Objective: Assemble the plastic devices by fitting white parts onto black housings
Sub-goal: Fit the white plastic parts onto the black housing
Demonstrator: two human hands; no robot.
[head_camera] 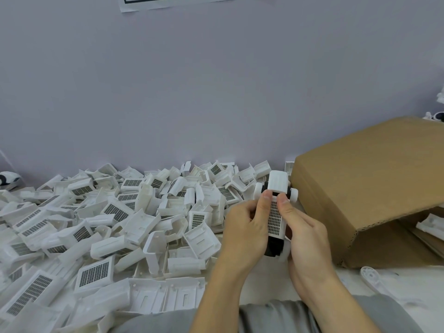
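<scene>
Background: plain pale lilac wall, corner of a white paper sheet at top edge.
Surface: white worktable, bare patch at lower right.
Left and centre: large heap of loose white plastic parts with dark grid panels, spread across the table up to the wall.
Right: brown corrugated cardboard box, lying on its side, opening toward the near right, white pieces inside.
Centre right, just beside the box: 1 black plastic housing with white grid-panel cover, raised above the table.
Left hand: curled around the housing's left side, thumb pressed on the cover.
Right hand: curled around the right side, thumb likewise pressed down.
Near edge: grey sleeves.
</scene>
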